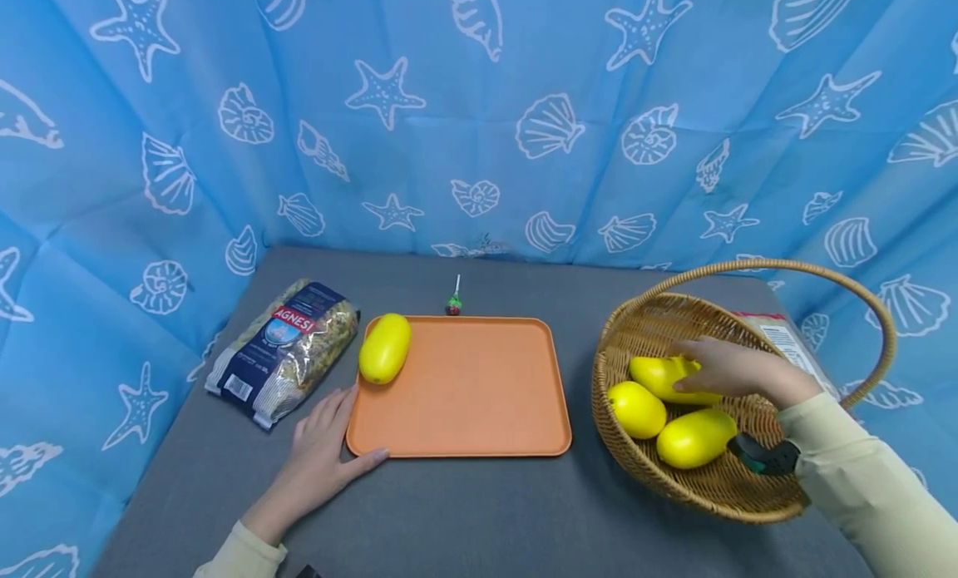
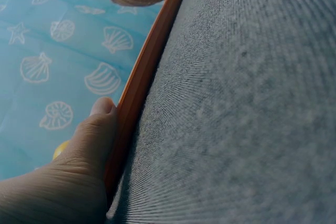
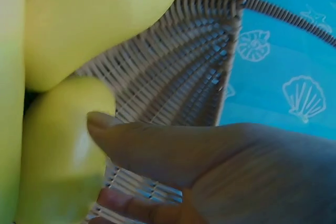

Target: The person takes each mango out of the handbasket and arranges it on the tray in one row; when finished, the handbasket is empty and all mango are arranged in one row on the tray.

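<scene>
We've got a yellow fruit (image 1: 653, 373) held in our right grip (image 1: 724, 367), inside the basket (image 1: 654, 324) at 3 o'clock from the tray (image 1: 467, 391). Our left grip (image 1: 326, 447) is pretty wide, touching the tray's 8 o'clock corner.

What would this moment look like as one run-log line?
left hand: touches orange tray, near-left corner | right hand: holds yellow fruit inside wicker basket | on tray: another yellow fruit | basket: two more yellow fruits

The right hand (image 1: 724, 367) partly hides one yellow fruit (image 1: 657, 377).
</scene>
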A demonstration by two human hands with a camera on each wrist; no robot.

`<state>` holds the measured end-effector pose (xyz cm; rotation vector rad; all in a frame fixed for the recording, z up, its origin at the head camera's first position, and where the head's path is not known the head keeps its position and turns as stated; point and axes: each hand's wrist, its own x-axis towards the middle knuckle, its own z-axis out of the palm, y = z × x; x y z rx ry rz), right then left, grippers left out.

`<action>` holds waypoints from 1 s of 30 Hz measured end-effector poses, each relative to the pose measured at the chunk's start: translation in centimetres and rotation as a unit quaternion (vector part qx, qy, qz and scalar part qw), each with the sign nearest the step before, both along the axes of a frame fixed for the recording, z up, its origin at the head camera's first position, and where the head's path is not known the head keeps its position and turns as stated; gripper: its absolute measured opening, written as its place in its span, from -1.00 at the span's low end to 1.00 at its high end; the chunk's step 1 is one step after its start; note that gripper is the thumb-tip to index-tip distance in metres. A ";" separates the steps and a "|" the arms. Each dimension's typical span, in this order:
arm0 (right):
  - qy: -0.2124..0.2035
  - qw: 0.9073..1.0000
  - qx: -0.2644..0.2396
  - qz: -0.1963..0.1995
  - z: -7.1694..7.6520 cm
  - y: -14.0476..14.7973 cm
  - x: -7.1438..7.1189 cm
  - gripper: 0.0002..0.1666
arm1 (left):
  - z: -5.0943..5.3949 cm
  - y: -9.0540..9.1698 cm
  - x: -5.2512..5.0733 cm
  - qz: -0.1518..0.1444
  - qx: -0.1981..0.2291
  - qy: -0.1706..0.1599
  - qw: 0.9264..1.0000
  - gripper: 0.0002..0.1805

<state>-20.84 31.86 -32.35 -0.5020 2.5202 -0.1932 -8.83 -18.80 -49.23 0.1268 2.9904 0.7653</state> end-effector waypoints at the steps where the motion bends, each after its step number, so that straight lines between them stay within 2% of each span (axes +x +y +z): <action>1: 0.003 1.000 0.005 0.005 -0.1 0.1 -0.1 -0.28 | 0.0 0.0 0.0 0.000 -0.001 0.000 1.000 0.21; 7: 0.014 1.000 0.008 0.024 -1.1 1.3 -0.6 -0.29 | 0.1 0.1 0.0 0.001 -0.002 -0.003 1.000 0.22; 15: 0.031 0.998 -0.015 0.044 -1.9 1.9 -1.0 -0.24 | 0.1 0.1 0.0 0.003 -0.003 -0.002 1.000 0.22; 23: 0.025 0.999 -0.026 0.037 -2.6 2.1 -1.0 -0.15 | 0.0 0.1 0.0 0.002 -0.006 -0.003 1.000 0.23; 30: 0.045 0.998 -0.025 0.044 -2.7 2.1 -0.9 -0.11 | 0.1 0.1 0.1 0.004 -0.002 -0.006 1.000 0.23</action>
